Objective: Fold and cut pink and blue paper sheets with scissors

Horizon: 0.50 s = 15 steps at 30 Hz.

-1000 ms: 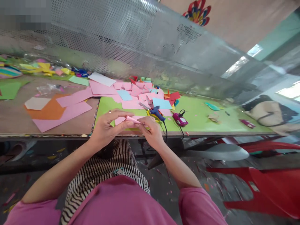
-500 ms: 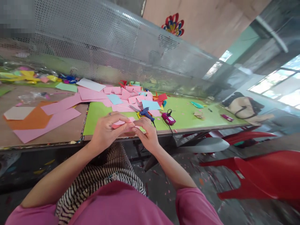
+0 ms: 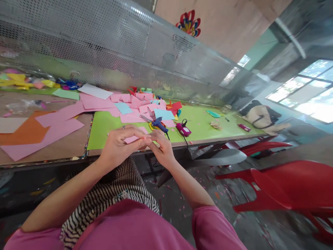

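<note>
Just above the table's front edge, both my hands meet fingertip to fingertip. My left hand (image 3: 122,144) is closed in a pinch on a small piece of pink paper (image 3: 131,139), which shows between its thumb and fingers. From the other side my right hand (image 3: 162,147) pinches the same paper, whose far end the fingertips mostly hide. Right behind the hands lie a blue glue gun (image 3: 159,124), yellow-handled scissors (image 3: 147,119) and a heap of pink paper pieces (image 3: 140,102).
A purple box with a plug (image 3: 183,129) sits right of the glue gun on the green table covering (image 3: 197,119). Orange card (image 3: 33,133) and long pink sheets (image 3: 54,137) lie at left. A perforated metal panel (image 3: 117,52) stands behind; a red chair (image 3: 288,184) is at right.
The view has shifted slightly, so the table items appear further left. My fingers have moved a little on the pink paper, and less of it shows. Both hands still hold it.
</note>
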### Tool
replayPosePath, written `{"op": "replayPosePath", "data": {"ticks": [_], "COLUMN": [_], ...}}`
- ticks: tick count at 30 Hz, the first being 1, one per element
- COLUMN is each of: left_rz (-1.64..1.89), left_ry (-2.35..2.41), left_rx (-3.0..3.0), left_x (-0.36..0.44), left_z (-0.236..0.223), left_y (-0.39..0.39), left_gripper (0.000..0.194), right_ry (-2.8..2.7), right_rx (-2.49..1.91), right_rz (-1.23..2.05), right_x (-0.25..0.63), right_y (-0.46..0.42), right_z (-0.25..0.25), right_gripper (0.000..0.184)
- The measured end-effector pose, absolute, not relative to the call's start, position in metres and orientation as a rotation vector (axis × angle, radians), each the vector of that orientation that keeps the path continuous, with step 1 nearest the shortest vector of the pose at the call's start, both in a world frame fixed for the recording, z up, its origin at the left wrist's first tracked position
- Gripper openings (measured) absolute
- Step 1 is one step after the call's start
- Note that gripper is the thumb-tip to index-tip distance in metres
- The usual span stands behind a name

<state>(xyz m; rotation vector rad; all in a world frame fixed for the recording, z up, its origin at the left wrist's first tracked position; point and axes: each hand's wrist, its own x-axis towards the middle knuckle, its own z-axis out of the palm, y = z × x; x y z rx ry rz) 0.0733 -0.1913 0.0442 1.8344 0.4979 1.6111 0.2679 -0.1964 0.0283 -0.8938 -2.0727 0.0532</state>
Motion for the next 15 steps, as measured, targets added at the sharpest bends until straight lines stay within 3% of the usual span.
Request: {"op": "replayPosePath", "data": {"ticks": [10, 15], "left_rz": [1.552, 1.684], "left_ry": [0.440, 0.470], "left_rx": [1.619, 1.553], "left_x": [0.0775, 0.0721], "left_z": [0.0429, 0.0450], "left_y": [-0.1901, -0.1902], "left_gripper": [0.013, 0.016], "right_ry": [-2.101, -2.100], "right_rx": [-0.788, -0.802], "right_rz": [0.092, 0.169], "right_x": [0.2681, 0.2672], "right_y": [-0.2006, -0.2018], "right_z": [0.0292, 0.0310], "right_gripper": [0.024, 0.027]}}
